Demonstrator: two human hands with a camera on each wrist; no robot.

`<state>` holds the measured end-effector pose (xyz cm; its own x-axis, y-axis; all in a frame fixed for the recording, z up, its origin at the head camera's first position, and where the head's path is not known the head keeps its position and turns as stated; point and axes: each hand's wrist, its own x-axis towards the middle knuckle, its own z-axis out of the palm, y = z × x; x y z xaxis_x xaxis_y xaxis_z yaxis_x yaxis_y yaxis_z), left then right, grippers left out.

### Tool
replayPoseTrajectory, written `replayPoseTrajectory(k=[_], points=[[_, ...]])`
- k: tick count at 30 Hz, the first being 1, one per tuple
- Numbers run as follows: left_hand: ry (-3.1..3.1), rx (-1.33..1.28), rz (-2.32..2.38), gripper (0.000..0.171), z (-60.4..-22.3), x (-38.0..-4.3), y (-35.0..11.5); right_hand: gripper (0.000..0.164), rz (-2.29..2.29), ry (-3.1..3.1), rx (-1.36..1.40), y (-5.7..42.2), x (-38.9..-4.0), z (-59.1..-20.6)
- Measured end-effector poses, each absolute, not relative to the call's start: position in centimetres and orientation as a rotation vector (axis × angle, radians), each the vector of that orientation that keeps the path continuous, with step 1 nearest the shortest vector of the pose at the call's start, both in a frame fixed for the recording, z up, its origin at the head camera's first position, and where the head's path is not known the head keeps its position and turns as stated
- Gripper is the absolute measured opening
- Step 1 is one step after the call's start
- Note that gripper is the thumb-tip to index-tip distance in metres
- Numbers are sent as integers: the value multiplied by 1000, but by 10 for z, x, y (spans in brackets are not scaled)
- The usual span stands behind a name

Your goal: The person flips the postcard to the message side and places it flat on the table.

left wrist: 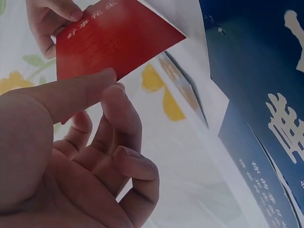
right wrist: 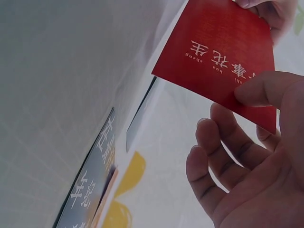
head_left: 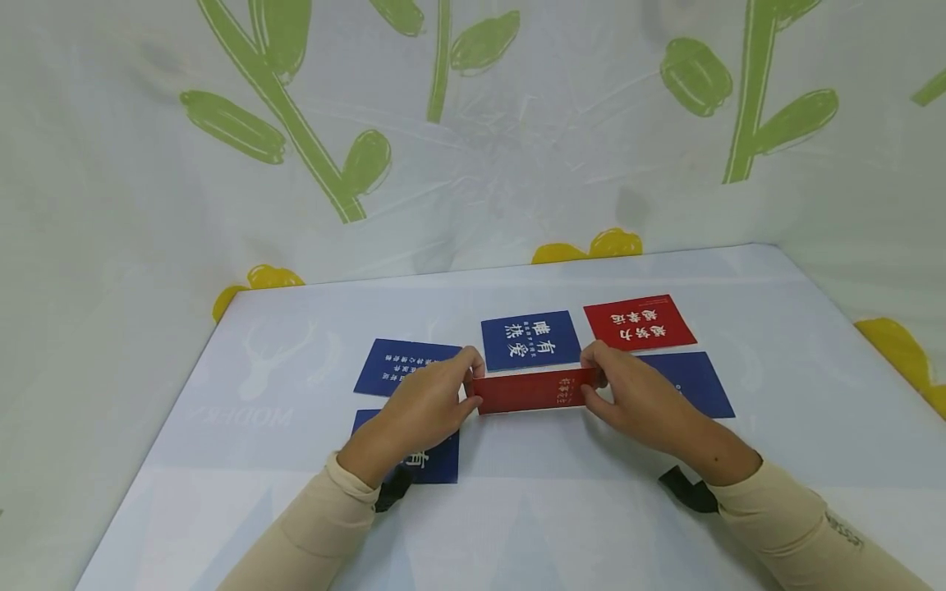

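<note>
A red card with white lettering is held raised off the table between both hands, tilted so that its printed face shows. My left hand pinches one short end between thumb and index finger. At the opposite end, the thumb and fingers of my right hand grip the card. In the left wrist view the red card spans from one hand to the other. The right wrist view shows the right thumb pressed on the face of the card, close to its lettering.
Behind the held card lie a blue card and another red card. A blue card is partly behind the right hand. Two more blue cards lie at left, partly covered by the left hand. A leaf-patterned curtain backs the white table.
</note>
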<state>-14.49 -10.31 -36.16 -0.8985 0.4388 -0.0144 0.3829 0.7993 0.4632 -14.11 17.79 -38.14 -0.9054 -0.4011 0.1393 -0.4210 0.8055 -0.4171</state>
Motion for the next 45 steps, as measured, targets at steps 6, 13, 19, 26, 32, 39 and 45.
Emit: replayPoseTrajectory(k=[6,13,19,26,32,39,45], points=[[2901,679,656,22,-363,-144,-103,44,651,-2941,667,177,-140,-381],[2937,715,619,19,-365,-145,-102,38,596,-2949,684,177,-140,-382],[2945,740,612,21,-367,-144,-102,35,553,-2927,731,178,-140,-384],[2971,802,579,22,-371,-144,-103,36,525,-2903,771,179,-139,-385],[2968,817,545,22,-372,-144,-103,36,511,-2917,775,178,-138,-385],[2935,797,513,20,-373,-144,-101,37,524,-2939,815,178,-137,-384],[2908,767,497,19,-375,-144,-102,37,505,-2959,846,179,-139,-387]])
